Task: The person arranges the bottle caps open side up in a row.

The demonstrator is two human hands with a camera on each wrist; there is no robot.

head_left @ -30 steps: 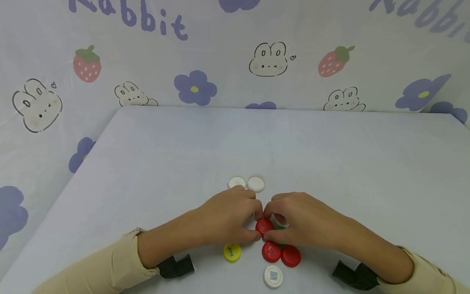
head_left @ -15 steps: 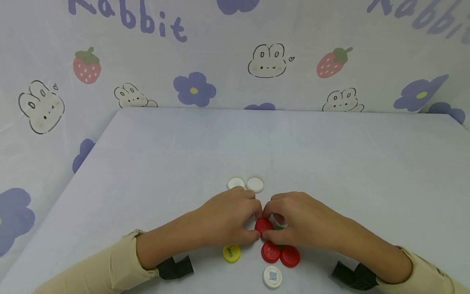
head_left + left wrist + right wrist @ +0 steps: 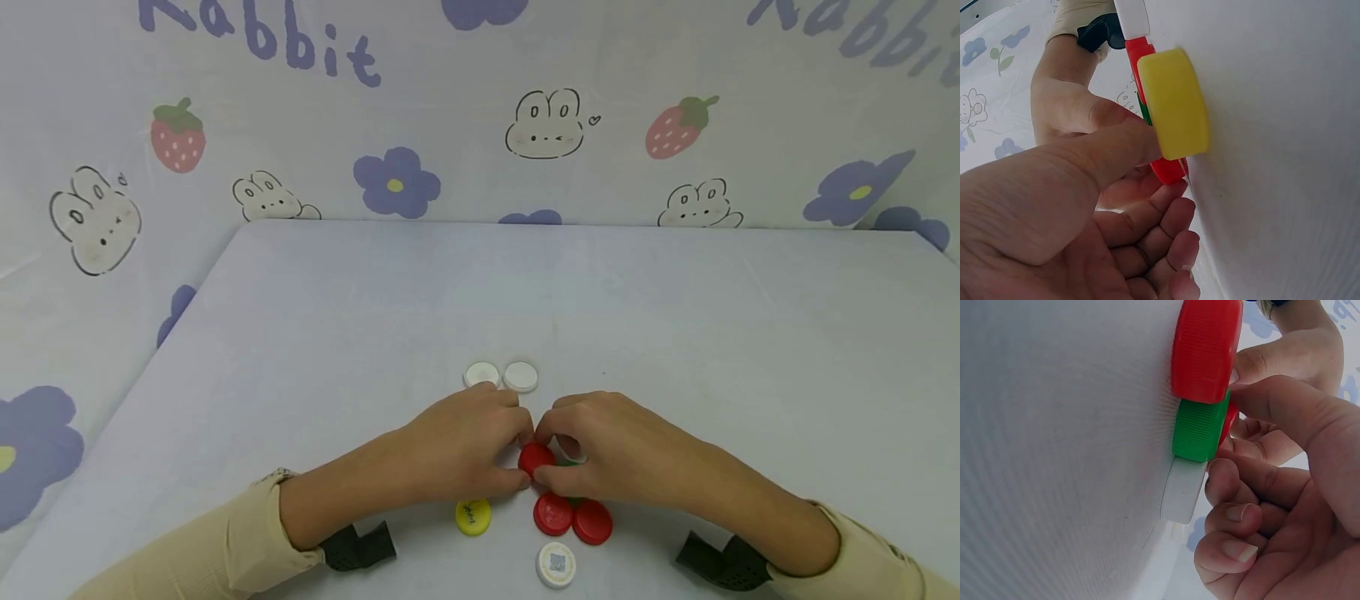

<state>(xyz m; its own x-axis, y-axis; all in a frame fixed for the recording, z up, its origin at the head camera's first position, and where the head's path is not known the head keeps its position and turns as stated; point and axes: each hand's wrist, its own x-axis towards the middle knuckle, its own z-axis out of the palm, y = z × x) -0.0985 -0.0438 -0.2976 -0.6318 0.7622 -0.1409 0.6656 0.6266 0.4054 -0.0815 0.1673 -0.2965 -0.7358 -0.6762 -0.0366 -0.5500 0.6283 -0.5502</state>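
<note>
Between both hands, a red bottle cap (image 3: 536, 459) is pinched at its edges by the curled index fingers and thumbs. My left hand (image 3: 472, 442) grips its left side; my right hand (image 3: 622, 450) grips the right side. A green bottle cap (image 3: 1199, 430) lies close by, mostly hidden under the right hand in the head view. Beside it in the right wrist view is a white cap (image 3: 1182, 490). Two more red caps, a left one (image 3: 552, 514) and a right one (image 3: 592, 522), lie just below the hands. A yellow cap (image 3: 473, 517) sits below the left hand.
Two white caps, a left one (image 3: 482, 373) and a right one (image 3: 521, 377), lie beyond the left hand. Nearer the front is a white cap with a square code (image 3: 557, 565). The white table (image 3: 585, 292) meets a rabbit-print cloth (image 3: 465, 108) at the back.
Both hands stay almost still around the red bottle cap. The cap looks slightly turned or tilted, with the mark on its top less visible. The other caps stay in place.
</note>
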